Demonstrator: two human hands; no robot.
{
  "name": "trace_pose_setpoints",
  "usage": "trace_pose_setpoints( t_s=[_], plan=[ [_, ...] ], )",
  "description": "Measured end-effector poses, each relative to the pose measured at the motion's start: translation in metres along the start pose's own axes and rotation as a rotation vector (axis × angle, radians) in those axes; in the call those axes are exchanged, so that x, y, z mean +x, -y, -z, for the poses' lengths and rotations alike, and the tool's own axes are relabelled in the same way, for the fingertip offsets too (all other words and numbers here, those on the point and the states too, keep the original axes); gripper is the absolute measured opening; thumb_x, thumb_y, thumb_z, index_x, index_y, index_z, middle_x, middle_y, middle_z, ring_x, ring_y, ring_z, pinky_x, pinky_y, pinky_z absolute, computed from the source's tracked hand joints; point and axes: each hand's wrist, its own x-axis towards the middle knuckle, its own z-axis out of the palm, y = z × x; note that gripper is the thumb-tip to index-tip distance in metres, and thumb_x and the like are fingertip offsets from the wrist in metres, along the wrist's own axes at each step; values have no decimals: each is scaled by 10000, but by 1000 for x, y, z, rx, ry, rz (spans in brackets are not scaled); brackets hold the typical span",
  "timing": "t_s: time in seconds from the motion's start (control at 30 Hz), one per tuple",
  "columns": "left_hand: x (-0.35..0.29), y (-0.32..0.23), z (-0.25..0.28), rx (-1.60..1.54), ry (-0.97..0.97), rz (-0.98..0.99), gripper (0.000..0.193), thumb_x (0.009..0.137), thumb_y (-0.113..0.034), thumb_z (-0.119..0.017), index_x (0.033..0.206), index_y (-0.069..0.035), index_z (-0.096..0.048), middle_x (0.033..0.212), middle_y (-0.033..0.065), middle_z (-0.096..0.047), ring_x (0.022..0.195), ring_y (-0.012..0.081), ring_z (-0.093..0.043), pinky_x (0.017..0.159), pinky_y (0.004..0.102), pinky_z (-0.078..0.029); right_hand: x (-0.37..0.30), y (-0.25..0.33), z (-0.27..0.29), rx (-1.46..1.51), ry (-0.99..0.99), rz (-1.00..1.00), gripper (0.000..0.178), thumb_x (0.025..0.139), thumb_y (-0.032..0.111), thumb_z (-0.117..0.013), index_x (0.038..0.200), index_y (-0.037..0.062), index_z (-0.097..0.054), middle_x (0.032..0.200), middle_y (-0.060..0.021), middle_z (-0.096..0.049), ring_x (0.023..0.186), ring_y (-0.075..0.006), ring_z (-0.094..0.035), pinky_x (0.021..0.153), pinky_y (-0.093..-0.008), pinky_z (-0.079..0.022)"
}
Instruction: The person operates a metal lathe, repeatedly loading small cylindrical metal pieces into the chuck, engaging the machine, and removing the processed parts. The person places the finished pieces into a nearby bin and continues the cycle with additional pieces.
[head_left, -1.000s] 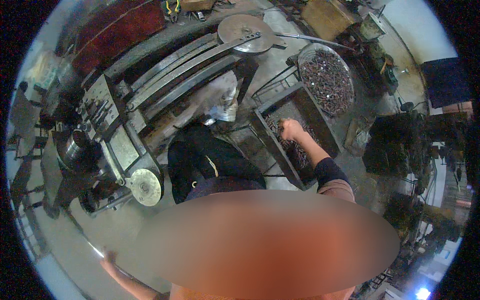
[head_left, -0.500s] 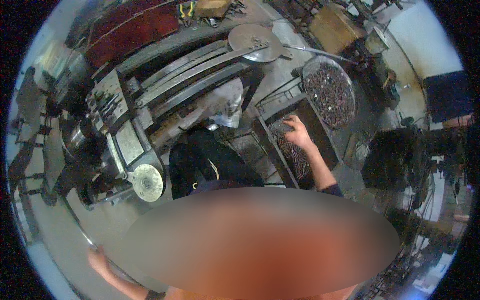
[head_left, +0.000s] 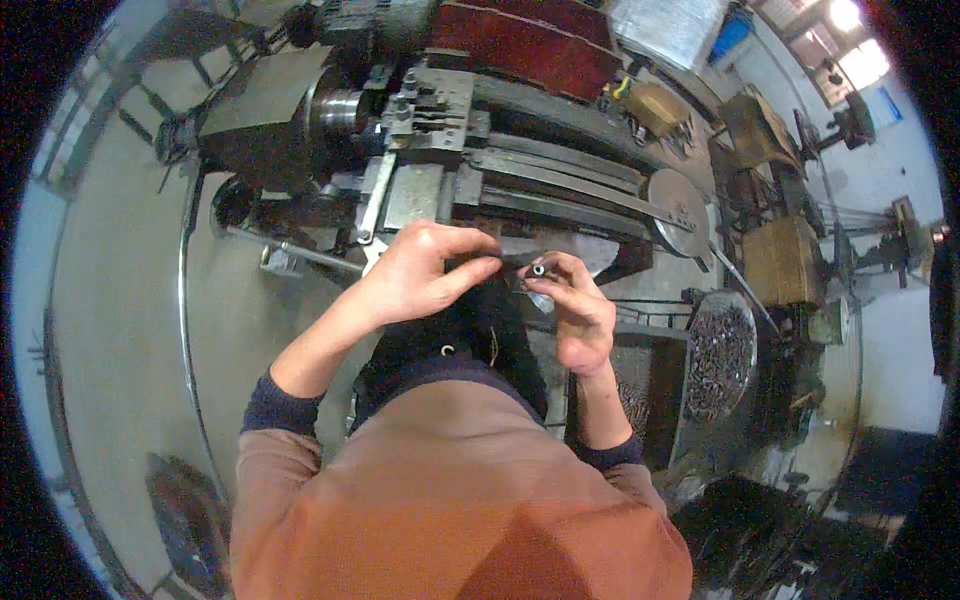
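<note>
My right hand pinches a small dark metal sleeve between thumb and fingers, its round open end showing. Close beside it on the left, my left hand has its thumb and fingers drawn nearly together at the tips. Whatever sits between those tips, if anything, is too small and dark to make out. Both hands are in front of my body, just short of a lathe's tool post and its flat slide. Below my right forearm, an open metal box holds many small metal pieces.
A round tub of metal pieces stands right of the box. The lathe's long rails run right to a round plate. A bright chuck sits at the left. A long metal rod stretches along my left side.
My right hand has come out of the metal box and now holds a sleeve. My left hand has left the long rod and come up beside it. The view has turned toward the lathe.
</note>
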Motion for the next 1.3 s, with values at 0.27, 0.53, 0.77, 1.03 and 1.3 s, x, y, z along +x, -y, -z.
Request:
trace_pose_setpoints(
  t_s=[0.27,0.53,0.77,1.03,1.3],
  plan=[
    [-11,13,2,-170,-10,46,180,793,-132,-603,894,15,-625,744,142,-639,669,167,-620,623,283,-476,14,-4,-16,-37,101,37,664,696,536,-578,1007,-50,-612,1099,-231,-495,997,-316,-533,871,-351,-409],
    [-14,16,6,-282,-19,102,161,789,-101,-606,892,21,-626,728,114,-639,658,133,-598,624,269,-475,26,-1,-23,-209,129,59,566,646,402,-598,1008,-32,-612,1071,-219,-504,980,-322,-537,851,-359,-425],
    [-17,29,5,-257,-84,66,162,795,-111,-600,885,22,-621,714,100,-630,656,124,-591,619,263,-471,30,-7,-30,-123,127,-66,724,670,599,-595,1001,-44,-614,1075,-215,-496,994,-300,-527,862,-347,-409],
    [-20,40,10,-343,-82,139,188,819,-152,-597,892,21,-613,701,63,-621,644,105,-576,603,255,-466,38,-11,-38,36,121,-225,805,673,674,-567,1001,-59,-615,1106,-198,-478,1023,-277,-505,884,-343,-390],
    [-27,48,10,-669,-25,432,233,832,-198,-588,879,29,-610,717,86,-631,636,140,-601,592,284,-488,47,-19,-42,-210,169,5,656,691,519,-621,1029,-42,-600,1106,-207,-481,971,-299,-539,852,-353,-415]
  ],
)
